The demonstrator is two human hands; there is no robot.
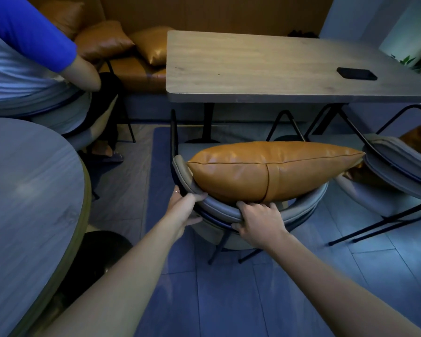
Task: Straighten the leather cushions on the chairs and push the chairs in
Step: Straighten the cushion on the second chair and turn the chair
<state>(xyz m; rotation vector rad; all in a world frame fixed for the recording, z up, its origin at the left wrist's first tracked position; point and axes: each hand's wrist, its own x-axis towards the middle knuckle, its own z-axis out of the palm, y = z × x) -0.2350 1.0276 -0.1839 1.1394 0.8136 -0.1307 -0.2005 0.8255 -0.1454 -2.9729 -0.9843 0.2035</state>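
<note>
Tan leather cushion (267, 169) leans loose on the grey padded chair (299, 210); both hands, left hand (184, 207) and right hand (258, 218), have their grip closed around the backrest; a hard push toward the wooden counter (265, 66) could tip the cushion off.

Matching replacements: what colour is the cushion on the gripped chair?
Tan-orange leather cushion, clearest in the head view.

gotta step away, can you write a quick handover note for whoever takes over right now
Left hand and right hand both grip the curved grey backrest of the near chair.
The tan leather cushion lies lengthwise in that chair against the backrest, looking straight.
The chair sits close to the wooden table, not fully under it.
Left: push it in, then straighten the cushion on the right-hand chair, which is angled out, and push that in.
</note>
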